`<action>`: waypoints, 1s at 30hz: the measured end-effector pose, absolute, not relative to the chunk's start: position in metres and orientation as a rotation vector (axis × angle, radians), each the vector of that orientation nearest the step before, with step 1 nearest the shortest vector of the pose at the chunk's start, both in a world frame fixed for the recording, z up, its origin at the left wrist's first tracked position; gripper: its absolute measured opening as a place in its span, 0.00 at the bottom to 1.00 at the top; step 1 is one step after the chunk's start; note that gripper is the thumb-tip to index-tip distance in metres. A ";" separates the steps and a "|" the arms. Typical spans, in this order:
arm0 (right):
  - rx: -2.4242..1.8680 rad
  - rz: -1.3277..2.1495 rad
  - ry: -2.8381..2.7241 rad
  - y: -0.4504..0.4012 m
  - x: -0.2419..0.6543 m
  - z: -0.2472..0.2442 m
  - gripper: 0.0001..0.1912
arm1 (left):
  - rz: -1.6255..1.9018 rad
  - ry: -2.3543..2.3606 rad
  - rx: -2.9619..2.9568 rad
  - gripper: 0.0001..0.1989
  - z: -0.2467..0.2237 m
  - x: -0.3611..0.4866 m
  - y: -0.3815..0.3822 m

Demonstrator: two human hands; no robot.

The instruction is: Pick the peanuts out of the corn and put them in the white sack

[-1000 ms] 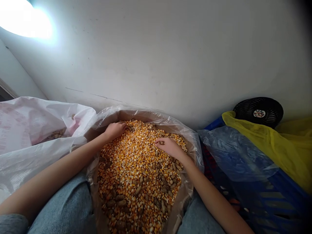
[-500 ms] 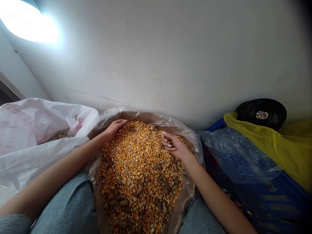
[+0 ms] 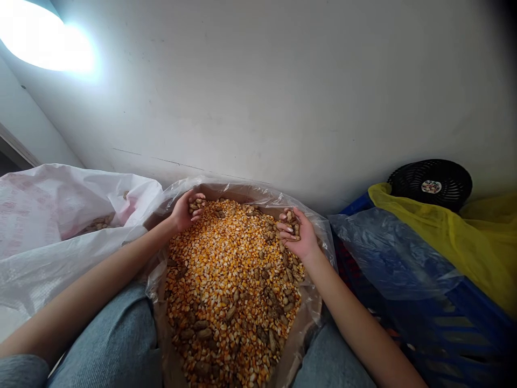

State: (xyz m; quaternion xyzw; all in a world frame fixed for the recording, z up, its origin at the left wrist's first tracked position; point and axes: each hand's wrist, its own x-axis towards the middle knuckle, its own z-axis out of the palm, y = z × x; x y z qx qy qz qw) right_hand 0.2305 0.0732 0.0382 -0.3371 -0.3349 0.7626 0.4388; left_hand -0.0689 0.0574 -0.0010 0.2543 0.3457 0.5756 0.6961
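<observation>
Wall (image 3: 258, 97): one, pale, behind everything we handle
Blue crate (image 3: 456, 328): one, to our right, with slotted sides
Open bag (image 3: 319, 293): one, between our two knees, clear plastic over a brown inner wall
White sack (image 3: 48, 210): one, to our left, beside the open bag, its mouth showing a small heap of pale brown pieces we cannot identify for certain
Yellow netting (image 3: 452, 231): one bunched spread, over the crate's far side
Clear plastic sheet (image 3: 396, 253): one, draped on the crate
Knees (image 3: 109, 339): two, in blue denim, one on each side of the open bag
Lamp (image 3: 32, 35): one, glowing at our upper left
Black fan (image 3: 430, 185): one, round, near the wall, behind the netting
Hands: two, well apart; our left hand (image 3: 189, 210) curls around a few nuts at the bag's far left, and our right hand (image 3: 298, 233) cups several at its far right, fingers bent inward
Peanuts (image 3: 296, 230): some in each hand, too bunched for us to count; well over ten more lie among the corn
Corn kernels (image 3: 218, 253): hundreds, loose, yellow and orange, filling the open bag
</observation>
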 end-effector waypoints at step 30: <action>-1.255 1.725 -1.296 0.071 0.234 0.025 0.12 | 1.168 1.120 1.052 0.13 -0.008 -0.065 0.059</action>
